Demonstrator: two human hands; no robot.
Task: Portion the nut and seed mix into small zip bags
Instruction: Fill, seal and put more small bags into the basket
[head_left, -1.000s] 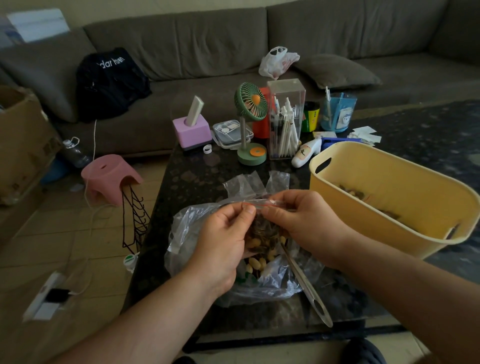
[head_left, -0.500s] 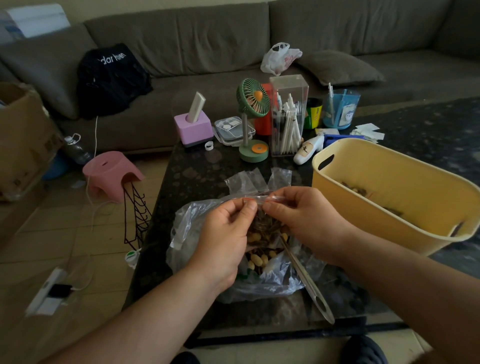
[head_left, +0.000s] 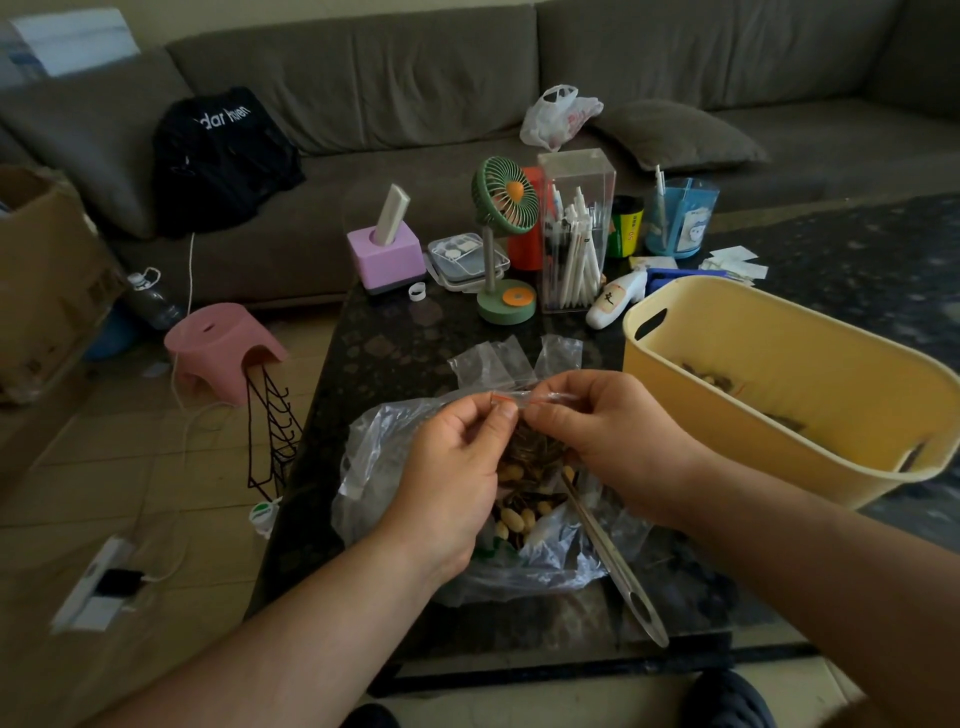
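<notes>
Left hand (head_left: 447, 467) and right hand (head_left: 618, 441) each pinch the zip edge of a small zip bag (head_left: 530, 400), grip narrow, held above the big bag (head_left: 415, 499) of nut mix (head_left: 519, 514) on the counter (head_left: 395, 353). Metal scoop (head_left: 613, 561) rests in the mix. Yellow tub (head_left: 779, 395) at right. Black bag (head_left: 218, 156) on sofa reads "dar haven"; other labels illegible.

Black bag (head_left: 223, 161) on sofa: white print, partly legible, "...dar haven".
</notes>
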